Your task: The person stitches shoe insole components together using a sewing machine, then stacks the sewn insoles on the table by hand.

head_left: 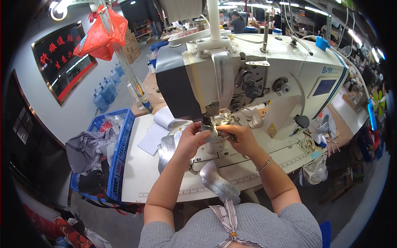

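Both my hands are at the needle area of a white industrial sewing machine (285,60). My left hand (192,139) is closed on a small silver, shiny piece (209,133) under the machine's head. My right hand (242,139) pinches at the same spot from the right, its thumb and forefinger together; what lies between them is too small to make out. A silver strip (223,76) runs down the front of the head toward the needle. Below my hands, a silver insole-shaped piece (219,184) lies at the table's front edge. Similar silver pieces (167,149) lie beside my left wrist.
An open notebook (155,134) lies on the white table (134,165). At the left stands a blue basket (120,155) with grey cloth and plastic bags. More insole-shaped pieces (253,118) lie behind the needle. A cord bundle (306,144) sits at right. A red bag (111,33) hangs from a post.
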The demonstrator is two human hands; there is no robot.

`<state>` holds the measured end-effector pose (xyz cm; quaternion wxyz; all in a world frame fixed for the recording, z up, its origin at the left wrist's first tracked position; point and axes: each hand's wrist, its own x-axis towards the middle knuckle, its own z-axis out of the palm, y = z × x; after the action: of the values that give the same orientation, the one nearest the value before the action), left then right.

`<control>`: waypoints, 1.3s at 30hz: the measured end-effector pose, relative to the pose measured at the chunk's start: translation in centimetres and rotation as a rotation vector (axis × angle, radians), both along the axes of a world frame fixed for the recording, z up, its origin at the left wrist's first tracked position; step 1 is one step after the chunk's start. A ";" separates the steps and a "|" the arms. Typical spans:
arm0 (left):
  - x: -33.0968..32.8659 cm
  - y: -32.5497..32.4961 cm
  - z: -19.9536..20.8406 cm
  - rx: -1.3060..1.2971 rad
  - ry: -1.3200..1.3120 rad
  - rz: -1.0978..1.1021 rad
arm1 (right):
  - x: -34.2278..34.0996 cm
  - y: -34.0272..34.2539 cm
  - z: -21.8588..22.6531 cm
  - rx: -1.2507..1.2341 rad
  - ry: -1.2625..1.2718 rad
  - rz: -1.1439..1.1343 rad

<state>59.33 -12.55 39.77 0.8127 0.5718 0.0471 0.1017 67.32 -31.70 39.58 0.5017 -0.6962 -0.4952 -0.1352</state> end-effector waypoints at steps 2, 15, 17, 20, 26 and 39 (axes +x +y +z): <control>0.7 0.2 0.4 -0.010 0.012 0.015 | -0.2 -0.2 0.5 -0.072 0.018 -0.010; -0.2 -3.8 -0.1 -0.226 -0.213 0.290 | -0.3 -0.2 0.5 -0.063 -0.051 -0.089; -0.1 -4.2 -0.6 -0.239 -0.247 0.323 | -0.3 -0.2 0.5 -0.063 -0.044 -0.068; -0.1 -5.0 -1.2 -0.202 -0.268 0.395 | -0.3 -0.1 0.4 -0.067 -0.051 -0.051; -0.4 -5.1 -3.0 0.339 -0.350 0.586 | -0.4 -0.1 0.5 -0.039 -0.033 -0.043; -1.7 -3.7 -4.6 0.917 -0.606 0.641 | -0.3 -0.2 0.7 -0.029 0.007 -0.017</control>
<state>57.65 -16.23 35.20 0.3917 0.7650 -0.0645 0.5072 67.04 -31.86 40.26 0.4924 -0.7080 -0.4894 -0.1298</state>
